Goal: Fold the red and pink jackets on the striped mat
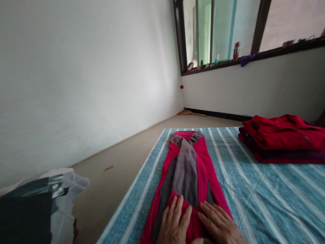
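A pink and grey jacket [186,166] lies lengthwise on the blue striped bed sheet [137,193], its sides folded inward into a long strip. The collar end points away from me. Both hands rest on its near part. My left hand [175,222] lies flat with fingers stretched out over a turned-up pink flap. Beside it, my right hand [219,223] is also flat, fingers extended across the pink cloth toward the left. The bottom of the jacket runs out of view under my hands.
To the right sits a stack of folded red and dark clothes [284,139]. A dark item in clear plastic [61,203] is at the lower left. White walls [88,84] rise beyond the floor. Small items, including a pink bottle [236,51], line the window sill [215,67].
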Tool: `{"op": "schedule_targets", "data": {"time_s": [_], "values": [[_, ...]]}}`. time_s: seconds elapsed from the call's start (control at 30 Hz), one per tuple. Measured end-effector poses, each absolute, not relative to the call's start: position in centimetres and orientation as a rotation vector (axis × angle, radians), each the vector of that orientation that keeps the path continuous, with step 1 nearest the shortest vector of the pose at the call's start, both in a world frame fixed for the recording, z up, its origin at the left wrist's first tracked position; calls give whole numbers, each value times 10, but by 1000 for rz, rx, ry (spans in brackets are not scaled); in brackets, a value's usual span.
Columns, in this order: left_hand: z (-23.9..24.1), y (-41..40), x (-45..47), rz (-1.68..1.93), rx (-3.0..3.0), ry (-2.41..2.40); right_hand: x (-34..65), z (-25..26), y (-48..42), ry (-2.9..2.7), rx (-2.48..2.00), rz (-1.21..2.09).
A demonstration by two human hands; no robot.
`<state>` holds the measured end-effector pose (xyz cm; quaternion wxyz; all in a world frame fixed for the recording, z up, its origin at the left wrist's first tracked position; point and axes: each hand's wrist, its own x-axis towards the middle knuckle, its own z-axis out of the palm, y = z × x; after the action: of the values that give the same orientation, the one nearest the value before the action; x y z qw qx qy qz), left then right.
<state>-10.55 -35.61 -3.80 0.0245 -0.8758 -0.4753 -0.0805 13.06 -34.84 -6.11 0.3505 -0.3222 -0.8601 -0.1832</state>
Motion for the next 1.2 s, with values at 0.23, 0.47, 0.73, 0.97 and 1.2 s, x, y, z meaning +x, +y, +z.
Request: {"op": "schedule_targets", "data": {"time_s": [0.23, 0.47, 0.73, 0.97, 1.2], "values": [[-48, -353, -110, -275, -2696, -1455, 131, -66, -344, -2217, -805, -573], [-50, -350, -112, -284, -2701, -1408, 133, -59, -343, -2244, -798, -588], [-50, -351, -110, -285, -2711, -1449, 134, -62, -343, -2240, -788, -565], [-42, -355, -106, -309, -2712, -1468, 133, -65, -345, -2229, -810, -544], [-38, -357, -104, -329, -2711, -1468, 133, -70, -347, -2243, -828, -465]]}}
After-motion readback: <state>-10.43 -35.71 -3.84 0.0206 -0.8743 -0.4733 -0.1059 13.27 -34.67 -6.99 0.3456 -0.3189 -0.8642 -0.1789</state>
